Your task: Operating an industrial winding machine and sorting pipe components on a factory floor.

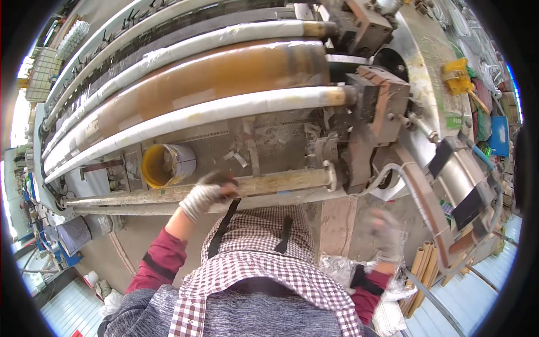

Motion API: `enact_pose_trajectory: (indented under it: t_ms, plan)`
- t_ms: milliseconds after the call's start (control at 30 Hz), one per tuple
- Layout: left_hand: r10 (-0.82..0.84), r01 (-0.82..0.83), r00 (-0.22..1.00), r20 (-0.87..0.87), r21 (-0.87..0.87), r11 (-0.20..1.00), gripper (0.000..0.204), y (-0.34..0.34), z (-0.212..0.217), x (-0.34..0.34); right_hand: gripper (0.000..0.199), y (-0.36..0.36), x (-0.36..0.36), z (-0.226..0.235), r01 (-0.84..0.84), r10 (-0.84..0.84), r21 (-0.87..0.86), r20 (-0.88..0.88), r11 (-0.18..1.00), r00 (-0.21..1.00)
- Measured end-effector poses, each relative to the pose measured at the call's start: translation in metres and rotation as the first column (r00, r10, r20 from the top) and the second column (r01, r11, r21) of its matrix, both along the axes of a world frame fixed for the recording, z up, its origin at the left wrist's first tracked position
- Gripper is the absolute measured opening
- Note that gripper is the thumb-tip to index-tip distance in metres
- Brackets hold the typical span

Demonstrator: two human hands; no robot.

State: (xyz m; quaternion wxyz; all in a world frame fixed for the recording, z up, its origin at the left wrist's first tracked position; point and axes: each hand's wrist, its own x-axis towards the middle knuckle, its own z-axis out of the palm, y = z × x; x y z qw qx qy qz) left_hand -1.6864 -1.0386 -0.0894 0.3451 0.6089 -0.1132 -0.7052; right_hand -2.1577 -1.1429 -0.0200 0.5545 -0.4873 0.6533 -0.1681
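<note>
Gloved left hand [206, 194] on one rail [269, 184], three rollers [213, 76]

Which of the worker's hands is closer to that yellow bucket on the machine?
Left. The left hand rests on the long bar just right of the yellow bucket. The right hand hangs blurred, far to the right, off the machine.

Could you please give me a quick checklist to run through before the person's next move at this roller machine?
1. Left hand in a white knit glove rests on the long grimy horizontal bar: ok.
2. Right hand is gloved and off the machine: ok, though blurred.
3. Yellow-lined open cylindrical container lies on its side, apart from the left hand: ok.
4. Large brown-stained roller stopped: cannot tell.
5. Checked apron hangs short of the bar: cannot tell.
</note>
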Motion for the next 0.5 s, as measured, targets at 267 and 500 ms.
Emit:
enact_pose_trajectory:
  t_ms: [267,500]
  plan:
    - [0.625,-0.557,0.777,-0.071,-0.541,0.631,0.026,-0.052,-0.140,0.096,0.047,-0.112,0.255,-0.224,0.162,-0.140,0.063,0.841,0.985,0.523]
    - [0.363,-0.340,0.932,-0.007,-0.369,0.865,0.021,0.004,-0.077,0.060,0.021,-0.056,0.227,-0.180,0.028,-0.217,0.220,0.925,0.975,0.313]
